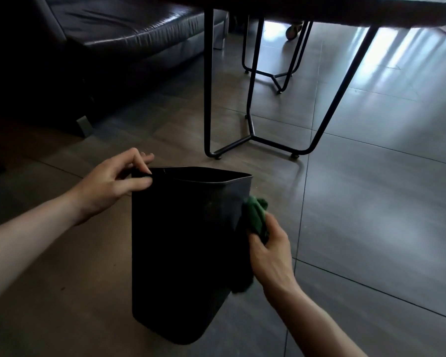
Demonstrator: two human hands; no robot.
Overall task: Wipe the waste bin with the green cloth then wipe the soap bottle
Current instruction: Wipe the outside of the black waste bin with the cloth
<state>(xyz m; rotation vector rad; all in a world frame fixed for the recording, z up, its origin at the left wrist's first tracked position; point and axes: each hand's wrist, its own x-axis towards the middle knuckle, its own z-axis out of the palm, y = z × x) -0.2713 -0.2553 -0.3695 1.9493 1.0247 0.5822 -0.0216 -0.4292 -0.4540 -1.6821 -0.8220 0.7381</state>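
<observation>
A black rectangular waste bin (183, 248) stands on the tiled floor in the lower middle of the head view, open at the top. My left hand (113, 184) pinches the bin's rim at its left corner. My right hand (271, 251) grips a bunched green cloth (255, 217) and holds it against the bin's right side, below the rim. A dark part of the cloth hangs down beside the bin's lower right edge. No soap bottle is in view.
A table with thin black metal legs (250, 135) stands just beyond the bin. A dark leather sofa (119, 34) fills the upper left. Grey floor tiles (371, 202) stretch to the right, lit by window glare.
</observation>
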